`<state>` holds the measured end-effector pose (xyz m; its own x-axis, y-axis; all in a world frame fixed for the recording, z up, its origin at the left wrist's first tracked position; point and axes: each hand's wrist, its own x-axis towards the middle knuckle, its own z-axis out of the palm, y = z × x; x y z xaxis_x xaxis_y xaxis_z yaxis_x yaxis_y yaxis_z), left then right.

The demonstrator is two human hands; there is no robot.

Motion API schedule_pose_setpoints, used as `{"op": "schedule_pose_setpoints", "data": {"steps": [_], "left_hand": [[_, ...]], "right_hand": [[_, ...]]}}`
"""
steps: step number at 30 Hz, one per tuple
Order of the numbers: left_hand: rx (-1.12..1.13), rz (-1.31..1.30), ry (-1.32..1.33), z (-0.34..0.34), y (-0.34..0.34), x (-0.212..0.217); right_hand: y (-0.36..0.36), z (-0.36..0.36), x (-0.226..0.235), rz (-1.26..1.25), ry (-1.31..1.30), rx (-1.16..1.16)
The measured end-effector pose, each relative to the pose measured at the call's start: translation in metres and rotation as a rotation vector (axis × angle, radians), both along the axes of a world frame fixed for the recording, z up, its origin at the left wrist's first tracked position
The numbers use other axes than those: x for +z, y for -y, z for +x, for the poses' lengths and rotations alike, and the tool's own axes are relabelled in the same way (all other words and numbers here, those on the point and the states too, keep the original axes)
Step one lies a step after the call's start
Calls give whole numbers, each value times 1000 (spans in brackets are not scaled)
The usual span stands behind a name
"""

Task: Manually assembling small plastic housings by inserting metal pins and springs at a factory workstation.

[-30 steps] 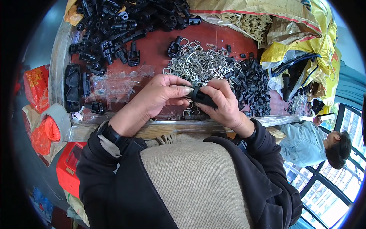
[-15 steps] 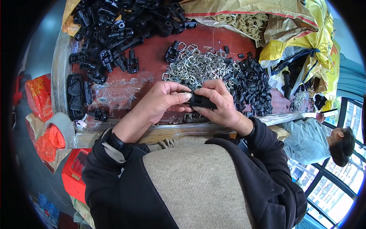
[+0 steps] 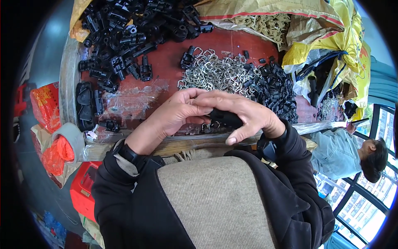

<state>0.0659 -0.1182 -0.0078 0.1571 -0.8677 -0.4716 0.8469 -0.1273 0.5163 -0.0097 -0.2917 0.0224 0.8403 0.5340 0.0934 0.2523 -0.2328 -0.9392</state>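
A black tube-shaped plastic part (image 3: 227, 118) is held near the table's front edge. My left hand (image 3: 179, 111) is closed on its left end, thumb and fingers pinched round it. Stretched out flat above the part, my right hand (image 3: 253, 111) has its thumb held away from the fingers. Its fingertips reach over the left fingers and hide that end of the part. Just beyond both hands lies a heap of bent silvery metal clips (image 3: 219, 74), beside a heap of small black plastic pieces (image 3: 275, 93).
Larger black plastic fittings (image 3: 128, 39) are piled at the far left. Yellow woven sacks (image 3: 309, 52) stand at the far right, one spilling beige pieces (image 3: 265, 27). A tape roll (image 3: 70, 139) hangs at the left corner. Another person (image 3: 336, 153) is at the right.
My right hand has loosened its grip on the black part. Its fingers have straightened over the top and its thumb has swung down and away. My left hand stays in place.
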Motion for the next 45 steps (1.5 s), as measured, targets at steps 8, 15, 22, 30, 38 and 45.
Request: {"op": "schedule_pose_setpoints", "data": {"steps": [8, 15, 22, 30, 38, 45], "left_hand": [[-77, -129, -94, -2, -2, -2], [-20, -187, -84, -2, 1, -2], [23, -197, -85, -1, 2, -4], [5, -182, -88, -2, 1, -3], [-79, -163, 206, 5, -8, 19], [351, 298, 1311, 39, -26, 21]], "right_hand": [[-7, -2, 11, -86, 33, -44], [-11, -7, 6, -74, 182, -264], [-17, -2, 1, -26, 253, -380], [-18, -3, 4, -30, 244, -400], [-1, -24, 21, -96, 115, -519], [64, -133, 49, -274, 36, -1045]]}}
